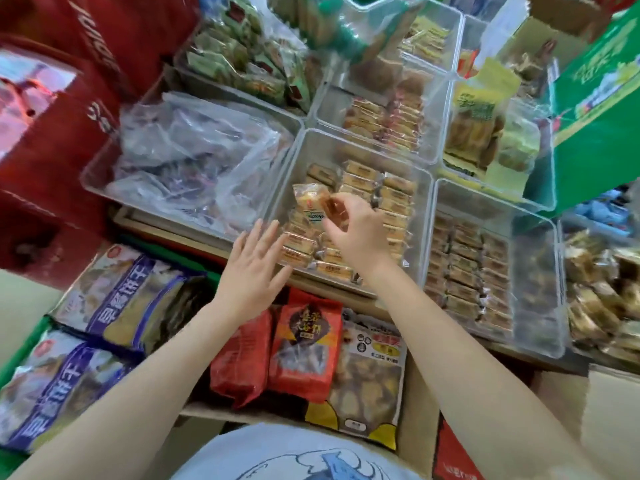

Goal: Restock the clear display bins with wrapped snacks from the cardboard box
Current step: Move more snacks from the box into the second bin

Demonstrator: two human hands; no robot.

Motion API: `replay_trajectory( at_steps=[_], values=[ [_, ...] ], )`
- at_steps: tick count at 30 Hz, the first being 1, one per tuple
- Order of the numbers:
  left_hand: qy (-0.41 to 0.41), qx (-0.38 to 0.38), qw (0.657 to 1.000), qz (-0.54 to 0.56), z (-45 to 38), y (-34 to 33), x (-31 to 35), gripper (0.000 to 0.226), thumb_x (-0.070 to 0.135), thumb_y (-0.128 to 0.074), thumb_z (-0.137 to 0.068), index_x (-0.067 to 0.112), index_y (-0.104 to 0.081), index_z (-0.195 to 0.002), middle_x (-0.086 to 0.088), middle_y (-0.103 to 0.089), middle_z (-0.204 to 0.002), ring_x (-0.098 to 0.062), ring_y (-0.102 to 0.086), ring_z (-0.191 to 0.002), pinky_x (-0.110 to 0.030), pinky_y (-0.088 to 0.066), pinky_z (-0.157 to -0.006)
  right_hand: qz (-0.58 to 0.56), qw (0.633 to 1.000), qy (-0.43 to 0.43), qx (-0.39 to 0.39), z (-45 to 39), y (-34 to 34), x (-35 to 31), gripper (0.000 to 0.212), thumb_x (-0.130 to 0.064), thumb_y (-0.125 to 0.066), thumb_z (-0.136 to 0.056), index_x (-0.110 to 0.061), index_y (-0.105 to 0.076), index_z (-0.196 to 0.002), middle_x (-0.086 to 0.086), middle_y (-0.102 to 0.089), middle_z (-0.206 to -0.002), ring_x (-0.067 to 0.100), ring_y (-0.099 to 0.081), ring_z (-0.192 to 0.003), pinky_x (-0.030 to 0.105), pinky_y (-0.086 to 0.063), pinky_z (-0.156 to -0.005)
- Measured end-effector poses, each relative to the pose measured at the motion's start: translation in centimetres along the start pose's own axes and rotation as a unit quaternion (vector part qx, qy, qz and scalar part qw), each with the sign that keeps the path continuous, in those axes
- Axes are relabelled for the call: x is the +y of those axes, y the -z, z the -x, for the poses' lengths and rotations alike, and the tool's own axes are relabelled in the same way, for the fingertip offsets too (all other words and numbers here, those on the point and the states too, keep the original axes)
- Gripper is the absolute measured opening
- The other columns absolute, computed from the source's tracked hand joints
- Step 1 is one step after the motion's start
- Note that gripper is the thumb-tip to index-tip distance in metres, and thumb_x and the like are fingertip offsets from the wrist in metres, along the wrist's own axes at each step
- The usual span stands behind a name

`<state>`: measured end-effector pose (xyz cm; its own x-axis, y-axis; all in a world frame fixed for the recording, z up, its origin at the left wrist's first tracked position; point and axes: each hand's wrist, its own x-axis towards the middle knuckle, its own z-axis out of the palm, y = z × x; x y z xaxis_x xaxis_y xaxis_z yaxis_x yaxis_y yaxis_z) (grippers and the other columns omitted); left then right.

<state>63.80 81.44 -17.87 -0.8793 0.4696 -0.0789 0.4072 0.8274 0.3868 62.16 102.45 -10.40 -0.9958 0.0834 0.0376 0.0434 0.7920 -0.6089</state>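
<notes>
Clear display bin (pixel 424 216) holds rowed snacks. Right hand (pixel 356 230) pinches a wrapped snack (pixel 310 202) above it. Left hand (pixel 254 268) hovers, fingers spread.

Red snack bags (pixel 277 348) stand beside purple-labelled biscuit packs (pixel 128 299).

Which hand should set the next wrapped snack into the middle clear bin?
Right. The right hand already pinches a wrapped snack directly above the middle clear bin, over its rows. The left hand is open and holds nothing, at the bin's near-left edge.
</notes>
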Motion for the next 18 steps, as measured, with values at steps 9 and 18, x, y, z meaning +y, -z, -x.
replay_trajectory(
  at_steps=[9,18],
  values=[
    [0.001,0.008,1.000,-0.026,-0.2,-1.5,-0.4,0.075,0.059,-0.028,-0.102,0.014,-0.018,-0.161,-0.003,-0.005,-0.169,-0.017,0.009,-0.156,-0.043,0.012,-0.124,0.247,0.952,0.084,-0.160,-2.8,-5.6,0.5,0.025,-0.008,-0.058,-0.095,-0.007,-0.061,-0.120,0.010,-0.058,-0.115,0.027,-0.052,-0.114,0.035,-0.049,-0.087],
    [-0.004,0.000,0.999,-0.041,-0.2,-1.6,-0.5,0.078,0.060,-0.026,-0.101,0.013,-0.013,-0.161,-0.003,0.002,-0.169,-0.017,0.011,-0.155,-0.043,0.013,-0.123,0.147,0.979,0.062,-0.124,-2.3,-7.2,2.5,0.041,-0.007,-0.066,-0.092,-0.008,-0.063,-0.132,0.013,-0.067,-0.122,0.035,-0.061,-0.111,0.049,-0.048,-0.093]
  ],
)
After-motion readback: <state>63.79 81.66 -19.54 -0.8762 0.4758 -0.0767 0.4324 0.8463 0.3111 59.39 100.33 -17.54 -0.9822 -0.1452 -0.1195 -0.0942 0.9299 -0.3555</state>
